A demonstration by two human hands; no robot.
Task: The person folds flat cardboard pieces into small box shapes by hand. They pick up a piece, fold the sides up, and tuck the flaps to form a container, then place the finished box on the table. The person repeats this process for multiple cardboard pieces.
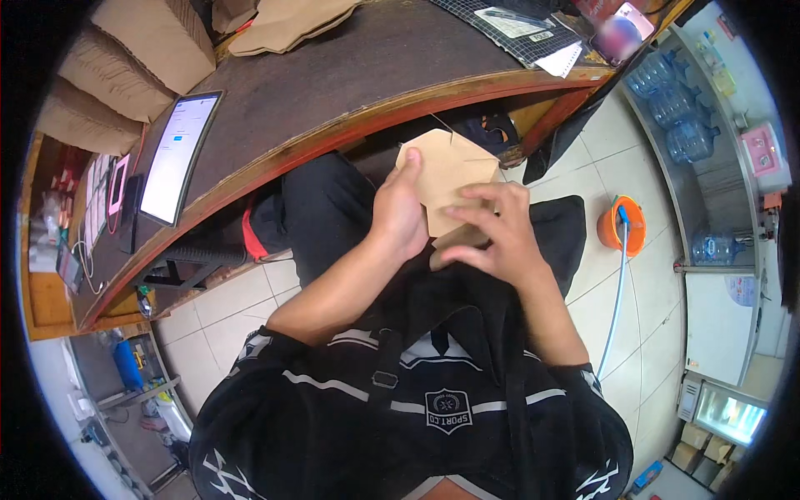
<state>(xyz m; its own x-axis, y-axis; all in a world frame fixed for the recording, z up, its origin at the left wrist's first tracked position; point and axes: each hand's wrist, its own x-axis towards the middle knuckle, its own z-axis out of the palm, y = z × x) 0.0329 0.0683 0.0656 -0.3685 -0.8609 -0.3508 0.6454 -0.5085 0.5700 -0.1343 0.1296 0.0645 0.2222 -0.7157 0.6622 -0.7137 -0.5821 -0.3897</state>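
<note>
In my left hand (398, 207) is a tan kraft cardboard piece (446, 171) with angled corners, creases and a small flap at its lower end. The left thumb lies along its left edge, and the other fingers are hidden behind it. My right hand (504, 229) is at the lower right of the cardboard, fingers curved and spread over its face. Its thumb is apart from the fingers, close to the lower flap; whether it touches the flap I cannot tell. The cardboard hangs above my lap, below the desk's front edge.
Across the front runs a dark desk (333, 83) with flat kraft pieces (292, 23), upright stacked cardboard (137, 67), a lit tablet (179, 154) and a cutting mat (508, 29). On the floor at right stands an orange bucket (633, 227), beside shelves holding blue water bottles (679, 104).
</note>
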